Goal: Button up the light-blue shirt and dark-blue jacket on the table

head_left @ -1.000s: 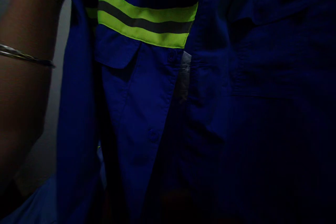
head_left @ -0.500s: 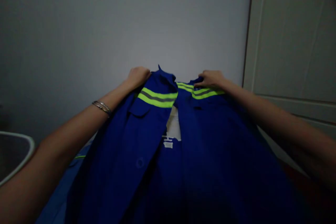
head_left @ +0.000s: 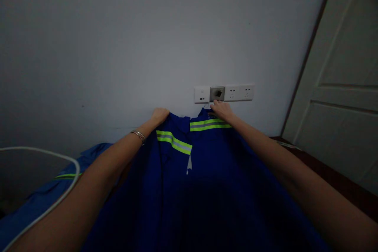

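Observation:
A dark blue work jacket (head_left: 177, 177) with yellow-green and grey reflective stripes hangs spread in front of me. My left hand (head_left: 160, 115) is closed on its left shoulder near the collar. On the other shoulder, my right hand (head_left: 222, 110) grips the cloth beside the collar, just under the wall sockets. The front edges lie close together, and a small light patch shows through the gap below the left stripe. The lower part of the jacket is lost in shadow.
A row of wall sockets (head_left: 238, 93) sits right behind the collar. Blue clothing (head_left: 38, 201) with a yellow-green stripe lies at the left, behind a white curved rim (head_left: 76, 165). A panelled door (head_left: 345, 86) stands at the right, by a dark red surface (head_left: 333, 165).
Both hands have lowered in view with the jacket, and its front edges have come closer together. The view has tilted, bringing the sockets into sight.

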Demonstrator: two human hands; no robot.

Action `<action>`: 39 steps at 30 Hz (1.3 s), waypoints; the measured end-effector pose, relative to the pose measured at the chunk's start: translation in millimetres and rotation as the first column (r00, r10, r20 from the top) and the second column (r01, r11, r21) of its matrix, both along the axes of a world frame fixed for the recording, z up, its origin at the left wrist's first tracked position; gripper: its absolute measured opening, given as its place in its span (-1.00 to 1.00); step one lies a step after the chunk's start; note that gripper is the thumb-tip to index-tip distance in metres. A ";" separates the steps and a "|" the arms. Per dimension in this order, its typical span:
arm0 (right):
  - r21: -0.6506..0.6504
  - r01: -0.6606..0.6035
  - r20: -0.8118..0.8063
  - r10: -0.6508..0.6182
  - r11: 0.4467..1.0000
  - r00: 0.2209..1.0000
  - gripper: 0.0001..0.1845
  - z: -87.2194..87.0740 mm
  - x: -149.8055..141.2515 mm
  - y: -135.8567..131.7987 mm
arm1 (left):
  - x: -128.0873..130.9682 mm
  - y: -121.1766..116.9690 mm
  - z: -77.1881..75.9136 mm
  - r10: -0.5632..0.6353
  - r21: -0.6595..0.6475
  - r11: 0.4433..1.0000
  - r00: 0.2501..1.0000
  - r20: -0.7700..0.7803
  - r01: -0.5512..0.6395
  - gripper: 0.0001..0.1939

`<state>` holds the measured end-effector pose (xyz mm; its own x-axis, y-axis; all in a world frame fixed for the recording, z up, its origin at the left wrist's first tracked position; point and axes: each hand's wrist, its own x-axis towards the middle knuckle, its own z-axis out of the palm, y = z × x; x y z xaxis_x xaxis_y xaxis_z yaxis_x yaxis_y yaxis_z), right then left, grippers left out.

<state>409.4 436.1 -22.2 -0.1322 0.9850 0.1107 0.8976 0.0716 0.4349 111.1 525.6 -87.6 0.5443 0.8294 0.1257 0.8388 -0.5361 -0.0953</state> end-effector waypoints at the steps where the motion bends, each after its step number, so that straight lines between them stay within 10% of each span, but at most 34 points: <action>1: 0.021 -0.010 0.022 0.009 1.000 1.000 -0.60 -7.4 0.7 3.9 | 0.1 5.4 -9.7 0.032 -0.012 0.999 0.999 -0.013 -0.032 -0.69; 10: 0.020 -0.078 0.100 0.076 0.997 0.992 -0.72 -78.3 -15.4 -20.4 | 0.1 -9.6 -85.3 0.014 -0.058 0.998 0.998 -0.064 -0.018 -0.73; 19: -0.021 -0.250 -0.032 0.249 0.968 0.968 -0.54 -78.4 -99.5 -82.4 | -42.7 -51.9 -70.6 -0.059 -0.236 0.971 0.985 -0.160 0.019 -0.65; 31: -0.171 -0.445 -0.358 0.365 0.879 0.859 -0.54 -68.9 -260.9 -126.0 | -242.7 -88.6 -13.1 0.142 -0.223 0.942 0.900 -0.412 -0.251 -0.64; 39: -0.424 -0.360 -0.711 -0.060 0.831 0.700 -0.56 -127.8 -362.8 -75.3 | -371.1 -116.2 -30.2 0.404 -0.379 0.747 0.826 -0.394 -0.546 -0.51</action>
